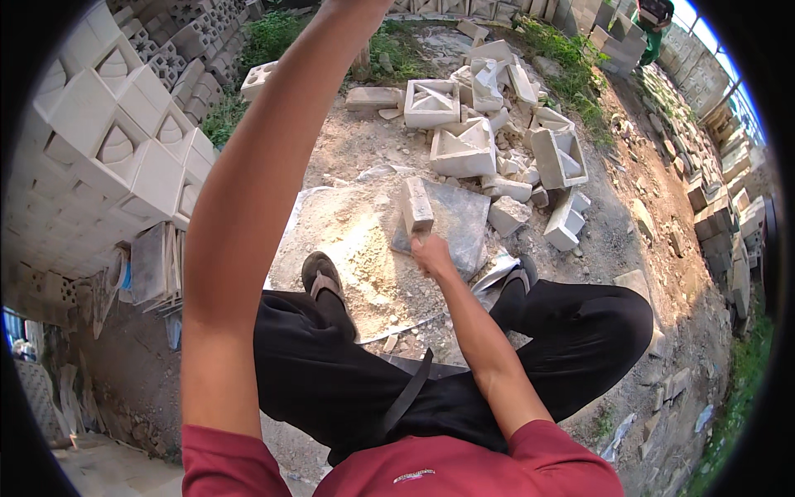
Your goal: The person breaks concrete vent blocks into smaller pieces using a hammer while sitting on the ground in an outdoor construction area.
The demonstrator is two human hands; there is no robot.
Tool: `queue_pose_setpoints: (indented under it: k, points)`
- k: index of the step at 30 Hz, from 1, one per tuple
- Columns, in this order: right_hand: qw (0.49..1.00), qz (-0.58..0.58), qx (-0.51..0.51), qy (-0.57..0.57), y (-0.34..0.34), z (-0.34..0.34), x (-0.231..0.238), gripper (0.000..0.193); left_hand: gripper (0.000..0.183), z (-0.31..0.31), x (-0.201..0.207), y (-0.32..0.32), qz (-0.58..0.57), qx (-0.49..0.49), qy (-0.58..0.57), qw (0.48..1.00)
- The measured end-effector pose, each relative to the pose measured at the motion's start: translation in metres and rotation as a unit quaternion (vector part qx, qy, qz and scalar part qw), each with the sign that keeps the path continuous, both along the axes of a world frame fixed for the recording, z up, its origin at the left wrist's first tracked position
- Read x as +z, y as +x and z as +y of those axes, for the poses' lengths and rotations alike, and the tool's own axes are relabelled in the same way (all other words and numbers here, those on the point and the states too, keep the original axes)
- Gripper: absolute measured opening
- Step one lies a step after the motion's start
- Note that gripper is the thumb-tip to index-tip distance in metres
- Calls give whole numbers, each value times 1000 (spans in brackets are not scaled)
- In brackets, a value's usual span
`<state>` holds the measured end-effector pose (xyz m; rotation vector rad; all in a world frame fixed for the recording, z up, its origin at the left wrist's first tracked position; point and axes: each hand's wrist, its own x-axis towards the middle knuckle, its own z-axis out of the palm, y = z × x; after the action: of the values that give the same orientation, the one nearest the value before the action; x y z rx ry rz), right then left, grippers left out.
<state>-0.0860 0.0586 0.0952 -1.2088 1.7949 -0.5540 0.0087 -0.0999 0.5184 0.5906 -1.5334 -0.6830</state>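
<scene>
The right hand (431, 255), the nearer one, has its fingers curled around the near end of a pale oblong block (416, 205), whose long axis points far and slightly left over the grey slab (464, 224); the left hand's grip, out of view, I cannot tell

Pale grey-tan, oblong, brick-like block (416, 204), edges fairly square from where I'm standing. Long axis points away from the person, slightly skewed; darker tan end face toward them. Near end sits at the fingers of the right hand (431, 256), exact grip hidden. Block is over the left side of a flat dark-grey slab (460, 217); can't tell if they touch.
</scene>
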Motion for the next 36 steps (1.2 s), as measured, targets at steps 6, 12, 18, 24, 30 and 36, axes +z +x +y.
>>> queue_pose_setpoints:
  k: [6, 12, 18, 24, 30, 36]
  points:
    - [986, 55, -79, -139, -29, -43, 12, 60, 28, -49, -94, 16, -213, 88, -14, 973]
    - [981, 182, -14, -61, -71, -37, -61, 60, 43, -85, -156, 56, -383, 107, 17, 917]
    - [981, 117, -73, -135, -44, -42, 13, 52, 49, -94, -179, 73, -462, 88, -19, 882]
    - [976, 199, -13, -86, -63, -10, -26, 57, 27, -85, -173, 70, -624, 67, -87, 774]
    - [984, 115, -58, -120, -36, -35, 7, 58, 29, -96, -179, 102, -608, 113, -72, 782]
    - [979, 193, -21, -52, -30, 10, -33, 60, 36, -104, -164, 129, -616, 152, -19, 773]
